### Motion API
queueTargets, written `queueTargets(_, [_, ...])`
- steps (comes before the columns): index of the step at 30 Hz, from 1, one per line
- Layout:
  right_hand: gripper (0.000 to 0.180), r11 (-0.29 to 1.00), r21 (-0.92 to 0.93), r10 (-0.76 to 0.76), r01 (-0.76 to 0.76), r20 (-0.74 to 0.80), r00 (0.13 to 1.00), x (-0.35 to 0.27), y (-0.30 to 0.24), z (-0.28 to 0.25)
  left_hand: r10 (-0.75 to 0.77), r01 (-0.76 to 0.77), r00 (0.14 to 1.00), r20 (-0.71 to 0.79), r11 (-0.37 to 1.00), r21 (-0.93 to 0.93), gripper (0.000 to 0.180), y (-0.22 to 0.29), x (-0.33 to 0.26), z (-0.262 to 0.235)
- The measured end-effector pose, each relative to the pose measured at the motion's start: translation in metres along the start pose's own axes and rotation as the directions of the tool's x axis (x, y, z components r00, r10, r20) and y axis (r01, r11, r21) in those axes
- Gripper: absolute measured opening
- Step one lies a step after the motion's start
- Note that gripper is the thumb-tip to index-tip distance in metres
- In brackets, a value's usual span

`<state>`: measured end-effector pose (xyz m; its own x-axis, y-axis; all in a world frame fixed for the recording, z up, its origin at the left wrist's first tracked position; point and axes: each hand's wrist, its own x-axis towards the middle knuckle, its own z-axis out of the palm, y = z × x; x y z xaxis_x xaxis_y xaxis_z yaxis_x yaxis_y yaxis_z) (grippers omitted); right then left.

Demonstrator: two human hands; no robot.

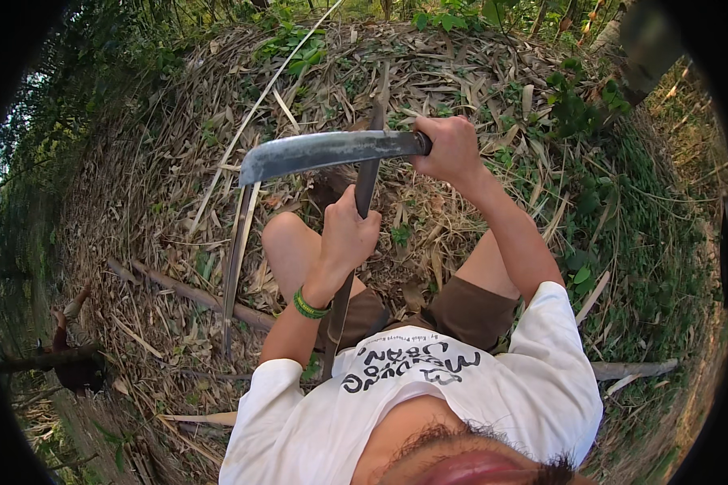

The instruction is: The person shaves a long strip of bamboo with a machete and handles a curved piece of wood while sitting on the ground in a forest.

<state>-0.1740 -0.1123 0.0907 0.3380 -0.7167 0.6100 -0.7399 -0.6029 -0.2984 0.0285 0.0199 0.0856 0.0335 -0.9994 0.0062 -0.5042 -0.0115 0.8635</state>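
My right hand [449, 149] is closed round the dark handle of a machete [319, 153]. Its broad grey blade points left and lies across a long, dark strip [366, 190] that looks like split bamboo. Around that strip, below the blade, my left hand [349, 234] is wrapped, with a green band on the wrist. The strip slants from the leaf litter ahead of me down past my left thigh. Whether the blade's edge touches the strip, I cannot tell. Beside my left knee, more narrow strips [236, 263] run down from beneath the blade's tip.
Dry leaves [461, 73] cover the ground. A long pale strip [255, 117] lies ahead on the left, and a wooden pole [190, 293] beside my left leg. At the right is a short log [635, 369]. Someone in dark clothes [77, 364] shows at the far left.
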Motion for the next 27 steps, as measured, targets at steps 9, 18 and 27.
queueTargets(9, [0.028, 0.908, -0.006, 0.420, -0.420, 0.059, 0.906, -0.003, 0.094, -0.040, 0.002, -0.003, 0.998, -0.061, 1.000, -0.025, 0.047, -0.024, -0.024, 0.013])
queueTargets(18, [0.020, 0.996, 0.066, -0.063, 0.061, 0.032, 0.997, -0.035, -0.009, -0.012, 0.120, -0.120, 0.992, -0.046, 0.993, 0.003, 0.031, -0.011, -0.006, 0.028])
queueTargets(27, [0.022, 0.980, -0.164, -0.112, 0.116, 0.031, 0.993, -0.021, 0.067, 0.000, 0.055, -0.046, 0.992, 0.115, 0.996, -0.078, 0.023, -0.017, -0.012, 0.025])
